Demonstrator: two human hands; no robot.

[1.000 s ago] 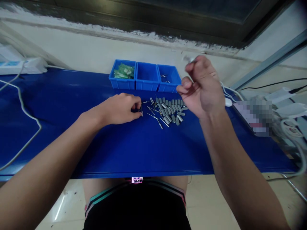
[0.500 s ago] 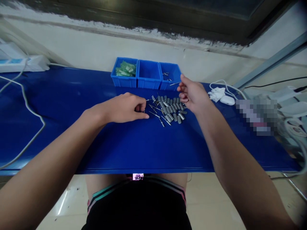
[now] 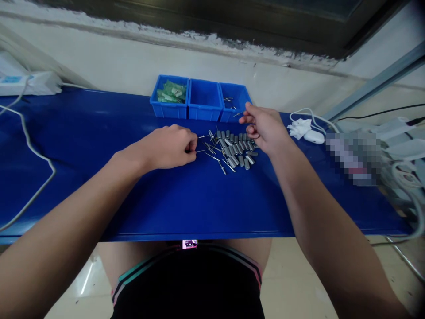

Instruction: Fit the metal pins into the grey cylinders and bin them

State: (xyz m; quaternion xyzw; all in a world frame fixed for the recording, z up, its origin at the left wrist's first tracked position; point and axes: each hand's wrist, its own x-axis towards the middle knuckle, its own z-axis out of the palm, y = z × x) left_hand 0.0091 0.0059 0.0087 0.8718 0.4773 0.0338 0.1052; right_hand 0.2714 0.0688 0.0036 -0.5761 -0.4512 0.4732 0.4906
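My left hand (image 3: 177, 146) is closed in a pinch at the left side of the metal pile, and a thin pin of a blind rivet (image 3: 200, 151) sticks out from its fingertips. My right hand (image 3: 262, 126) hovers before the right blue bin (image 3: 235, 116), its fingers closed around the end of another blind rivet (image 3: 237, 114). Inside that bin lie a few rivets (image 3: 227, 99). Below and between my hands, loose blind rivets (image 3: 212, 156) lie at the left of several grey hex standoffs (image 3: 234, 149).
Left of that bin stand a middle blue bin (image 3: 205, 113) and a bin (image 3: 168, 110) with green plastic packets (image 3: 172, 92). At right are crumpled tissue (image 3: 299, 128), a white case (image 3: 314, 137) and cables. A power strip (image 3: 40, 83) and white cable (image 3: 31, 137) are at left.
My left hand has drawn slightly left, away from the pile, with a rivet pin now showing. My right hand has shifted slightly left at the right bin. The view has shifted slightly.
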